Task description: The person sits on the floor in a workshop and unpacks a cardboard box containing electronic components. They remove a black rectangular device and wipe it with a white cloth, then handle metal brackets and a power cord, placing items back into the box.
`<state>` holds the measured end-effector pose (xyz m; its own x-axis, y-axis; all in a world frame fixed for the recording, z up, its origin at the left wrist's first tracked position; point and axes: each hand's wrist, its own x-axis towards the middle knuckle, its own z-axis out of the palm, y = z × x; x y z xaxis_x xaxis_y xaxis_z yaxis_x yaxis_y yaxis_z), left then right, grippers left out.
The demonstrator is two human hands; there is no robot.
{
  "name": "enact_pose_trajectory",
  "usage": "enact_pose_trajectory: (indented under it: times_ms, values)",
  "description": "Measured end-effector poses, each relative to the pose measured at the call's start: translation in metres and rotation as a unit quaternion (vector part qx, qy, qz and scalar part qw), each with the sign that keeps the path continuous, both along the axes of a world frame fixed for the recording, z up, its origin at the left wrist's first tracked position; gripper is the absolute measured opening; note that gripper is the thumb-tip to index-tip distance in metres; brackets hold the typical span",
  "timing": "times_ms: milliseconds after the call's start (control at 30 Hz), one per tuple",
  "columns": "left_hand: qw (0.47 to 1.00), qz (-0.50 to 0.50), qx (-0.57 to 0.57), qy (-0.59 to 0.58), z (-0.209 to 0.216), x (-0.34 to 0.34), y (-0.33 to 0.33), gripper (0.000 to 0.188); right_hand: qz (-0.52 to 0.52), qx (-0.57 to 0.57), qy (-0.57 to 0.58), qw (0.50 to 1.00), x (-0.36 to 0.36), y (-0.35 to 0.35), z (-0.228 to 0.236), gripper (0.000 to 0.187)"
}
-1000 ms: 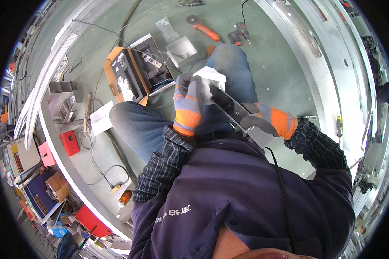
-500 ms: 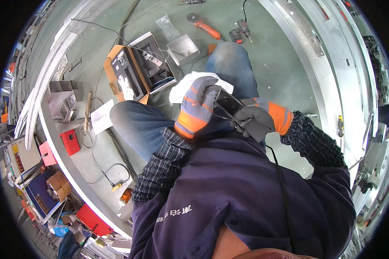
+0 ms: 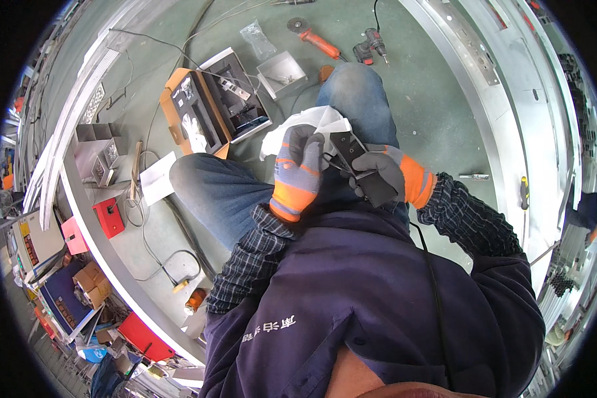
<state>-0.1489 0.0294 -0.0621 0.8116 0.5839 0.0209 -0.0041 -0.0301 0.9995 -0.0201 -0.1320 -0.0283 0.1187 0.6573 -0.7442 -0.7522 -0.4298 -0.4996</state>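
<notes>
My right hand (image 3: 388, 174), in a grey and orange glove, is closed around a black rectangular part (image 3: 347, 147) with small holes in its face. The part is tilted over my lap, and a dark flap-like piece (image 3: 377, 190) sticks out below my fingers. A thin black cable (image 3: 335, 161) loops between this part and my left hand (image 3: 298, 174). My left hand, gloved alike, is raised beside the part with fingers curled and thumb against them; what it pinches, if anything, is hidden. Behind both hands, white wrapping (image 3: 322, 118) lies across my lap.
An open box (image 3: 262, 106) with dark foam inserts lies ahead on the left, next to a small white tray (image 3: 282, 71). An angle grinder (image 3: 320, 44) and a cordless drill (image 3: 370, 48) lie farther off. Long metal beams (image 3: 106, 265) flank me; cables cross the floor.
My left hand has come away from the black part and moved slightly left. My right hand has shifted a little left, still holding the part. More of the white wrapping shows.
</notes>
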Motion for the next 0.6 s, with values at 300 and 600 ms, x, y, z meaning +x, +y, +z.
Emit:
enact_pose_trajectory:
  times_ms: [300,600]
  values:
    - [0.978,-0.041,0.204,-0.003,0.010,0.003,-0.003,0.014,0.293,0.298,-0.562,0.713,0.014,-0.001,-0.020,0.023]
    - [0.999,0.012,0.046,0.016,0.010,-0.004,-0.004,0.013,-0.015,0.109,-0.029,0.994,-0.003,0.007,0.012,0.035]
